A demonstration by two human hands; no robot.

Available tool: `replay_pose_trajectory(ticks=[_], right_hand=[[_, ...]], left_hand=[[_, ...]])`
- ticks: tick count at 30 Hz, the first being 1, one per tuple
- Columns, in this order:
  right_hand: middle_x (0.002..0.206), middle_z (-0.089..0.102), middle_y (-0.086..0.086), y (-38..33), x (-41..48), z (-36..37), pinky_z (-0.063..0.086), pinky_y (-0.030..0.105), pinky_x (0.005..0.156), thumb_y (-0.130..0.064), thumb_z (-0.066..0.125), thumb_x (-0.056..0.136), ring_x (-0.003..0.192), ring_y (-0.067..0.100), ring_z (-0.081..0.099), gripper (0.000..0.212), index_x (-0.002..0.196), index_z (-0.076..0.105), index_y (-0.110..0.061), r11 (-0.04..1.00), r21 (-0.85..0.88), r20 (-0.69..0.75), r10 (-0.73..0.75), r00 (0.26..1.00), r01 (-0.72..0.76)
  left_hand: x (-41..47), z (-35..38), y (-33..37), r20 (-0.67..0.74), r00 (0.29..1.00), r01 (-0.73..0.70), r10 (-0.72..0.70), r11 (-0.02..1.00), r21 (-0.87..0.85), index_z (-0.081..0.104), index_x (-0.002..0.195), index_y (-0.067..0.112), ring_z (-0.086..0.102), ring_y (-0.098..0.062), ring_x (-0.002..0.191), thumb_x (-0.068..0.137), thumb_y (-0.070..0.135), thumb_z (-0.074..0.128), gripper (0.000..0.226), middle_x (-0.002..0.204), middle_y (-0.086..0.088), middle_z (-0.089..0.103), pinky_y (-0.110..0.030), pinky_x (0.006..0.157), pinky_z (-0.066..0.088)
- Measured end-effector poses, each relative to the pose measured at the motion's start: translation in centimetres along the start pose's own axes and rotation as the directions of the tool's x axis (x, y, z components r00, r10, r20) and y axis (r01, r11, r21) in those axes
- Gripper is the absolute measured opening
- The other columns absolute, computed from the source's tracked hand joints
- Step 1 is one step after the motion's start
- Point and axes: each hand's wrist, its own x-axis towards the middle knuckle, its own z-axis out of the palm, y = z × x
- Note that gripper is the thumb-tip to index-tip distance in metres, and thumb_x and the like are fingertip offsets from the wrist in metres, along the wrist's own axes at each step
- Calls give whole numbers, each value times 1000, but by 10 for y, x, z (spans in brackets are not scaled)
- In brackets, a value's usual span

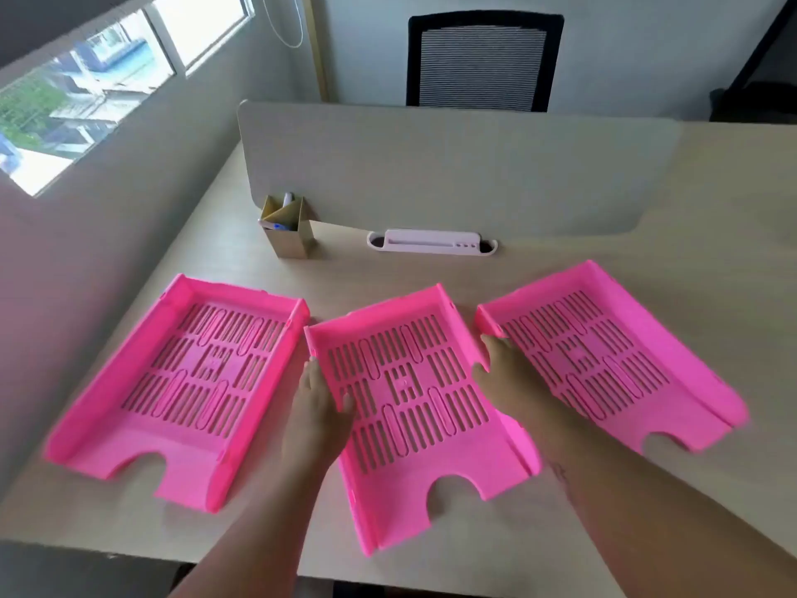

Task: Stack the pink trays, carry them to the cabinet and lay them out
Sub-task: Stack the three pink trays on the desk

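Note:
Three pink slotted trays lie side by side on the pale wooden desk [431, 269]. The left tray [142, 407] and the right tray [673, 381] lie untouched. Both my hands grip the middle tray [431, 463]. My left hand [317, 412] holds its left wall, thumb inside over the slots. On the opposite wall sits my right hand [502, 373], fingers reaching toward the gap beside the right tray.
A grey divider panel [453, 170] stands across the desk behind the trays. A cardboard pen holder [287, 235] and a white rail [431, 243] sit at its foot. A black mesh chair [483, 62] stands beyond. The wall and window lie to the left.

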Motion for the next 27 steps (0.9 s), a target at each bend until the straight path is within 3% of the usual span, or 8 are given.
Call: replay_pose_trajectory(ticks=[3, 5, 8, 10, 12, 17, 23, 27], right_hand=[[108, 66, 11, 9, -4, 13, 57, 21, 74, -9, 54, 97, 85, 18, 69, 46, 142, 45, -7, 999, 13, -43, 52, 998, -52], [107, 63, 12, 14, -9, 22, 53, 27, 75, -6, 50, 95, 89, 26, 66, 46, 140, 44, -17, 994, 41, 13, 99, 995, -100], [88, 56, 2, 17, -11, 31, 55, 37, 77, -9, 43, 98, 74, 22, 55, 34, 107, 52, -42, 979, 89, -19, 186, 982, -183], [73, 52, -3, 18, -16, 38, 56, 30, 59, -10, 43, 102, 57, 15, 52, 26, 114, 58, -28, 963, 89, -101, 261, 960, -253], [79, 60, 1, 13, -25, 42, 55, 26, 55, -4, 45, 100, 59, 17, 59, 36, 134, 53, -14, 961, 57, -111, 277, 955, -272], [107, 70, 13, 6, -37, 58, 60, 40, 66, -3, 43, 97, 75, 24, 67, 43, 139, 48, -10, 946, 99, -88, 317, 944, -308], [114, 70, 13, 2, -45, 74, 49, 28, 53, -7, 44, 98, 72, 23, 64, 38, 136, 49, -12, 923, 160, -127, 370, 920, -349], [117, 69, 12, -4, -47, 71, 59, 38, 70, -10, 47, 97, 82, 24, 68, 41, 139, 48, -11, 911, 193, -132, 392, 911, -364]], left_hand=[[-5, 6, -1, 7, 998, 61, -61, 979, -193, 53, 109, 25, 64, -11, 82, 91, 8, 53, 25, 96, 6, 62, -27, 67, 56], [-10, 9, -3, 34, 984, 180, -178, 950, -256, 54, 108, 18, 62, -6, 75, 93, 3, 50, 21, 91, 5, 63, -17, 60, 45], [-6, 9, -10, 41, 970, 242, -241, 918, -315, 56, 114, 10, 67, -19, 81, 90, -6, 49, 30, 96, -6, 68, -29, 67, 53], [3, 5, -15, 80, 963, 268, -256, 917, -297, 57, 114, 10, 68, -26, 84, 89, -8, 47, 32, 95, -8, 69, -39, 72, 56], [13, -2, -19, 124, 964, 260, -234, 928, -266, 56, 112, 11, 67, -23, 80, 89, -8, 44, 33, 93, -6, 67, -39, 68, 58], [37, -15, -26, 195, 970, 181, -142, 964, -196, 56, 109, 13, 64, -18, 74, 91, -11, 40, 34, 90, 0, 64, -23, 55, 51], [53, -24, -21, 272, 959, 136, -74, 966, -218, 53, 129, 15, 67, -23, 91, 92, -10, 38, 48, 103, 3, 60, -40, 74, 61], [56, -27, -18, 282, 957, 141, -76, 965, -219, 40, 146, 12, 64, -26, 111, 92, -5, 44, 56, 133, -9, 60, -42, 85, 59]])
